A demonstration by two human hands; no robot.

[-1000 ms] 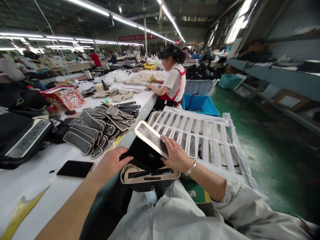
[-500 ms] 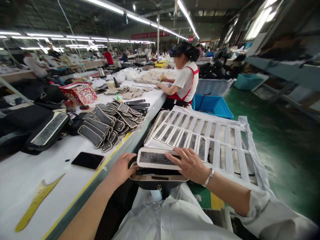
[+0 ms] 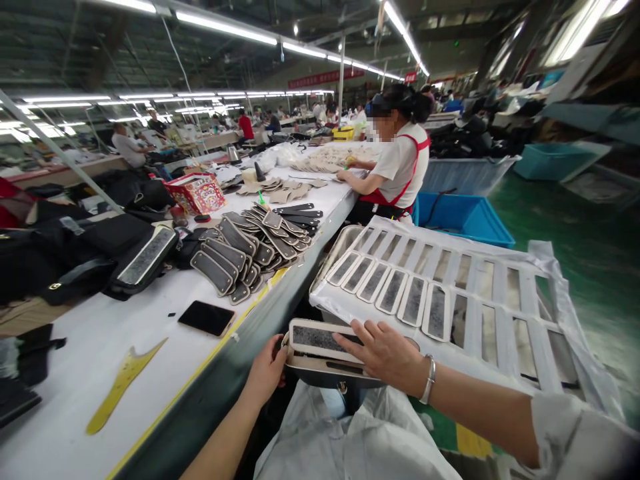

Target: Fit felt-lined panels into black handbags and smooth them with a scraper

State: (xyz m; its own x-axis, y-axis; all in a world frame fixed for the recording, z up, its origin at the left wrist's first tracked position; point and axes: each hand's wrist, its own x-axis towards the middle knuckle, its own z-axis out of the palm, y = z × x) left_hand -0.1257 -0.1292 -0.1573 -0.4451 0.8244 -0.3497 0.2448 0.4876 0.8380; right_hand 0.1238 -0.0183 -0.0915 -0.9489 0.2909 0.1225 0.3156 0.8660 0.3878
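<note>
In front of my lap sits a small dark bag [image 3: 325, 378] with a pale rim and a metal clasp on its near side. A long white-edged panel with a dark speckled middle [image 3: 315, 339] lies over its opening. My left hand [image 3: 269, 370] is closed round the bag's left end, thumb at the rim and the other fingers partly hidden. Across the right part of the panel lies my right hand [image 3: 390, 357], fingers spread and resting on its surface, hiding that end. My right thumb is hard to make out.
A white slotted frame [image 3: 470, 283] stands right, with several similar panels [image 3: 413, 301] on it. The table [image 3: 140, 380] at left holds a phone [image 3: 207, 319], a yellow template [image 3: 125, 387], dark leather pieces [image 3: 215, 267] and black bags [image 3: 100, 247]. A co-worker [image 3: 400, 153] works beyond, near a blue bin [image 3: 465, 217].
The panel sits lower, nearer the bag's rim. My left hand has moved from the panel's corner to round the bag's end. The view has swung left, so things appear further right.
</note>
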